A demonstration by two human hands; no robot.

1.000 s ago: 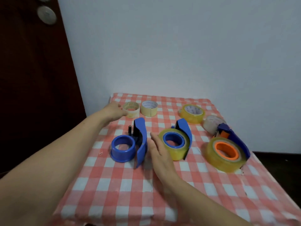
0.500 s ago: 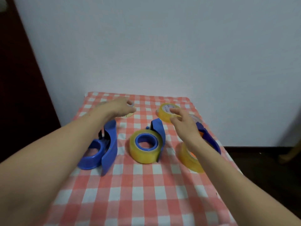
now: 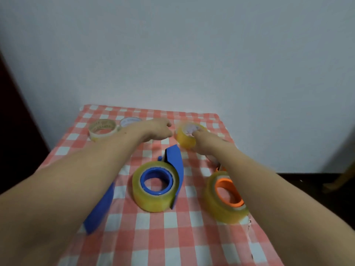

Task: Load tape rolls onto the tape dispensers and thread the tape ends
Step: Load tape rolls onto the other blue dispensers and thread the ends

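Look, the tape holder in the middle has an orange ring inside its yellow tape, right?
Not quite: the head view shows the middle tape holder has a blue ring inside its yellow tape. The orange ring belongs to the right-hand one.

Both your bare forearms reach toward the far side, drawing close together. Your left hand (image 3: 156,129) lies knuckles up, fingers curled under. Your right hand (image 3: 204,141) is just to its right, fingers bent downward; blur hides whether either actually grips.
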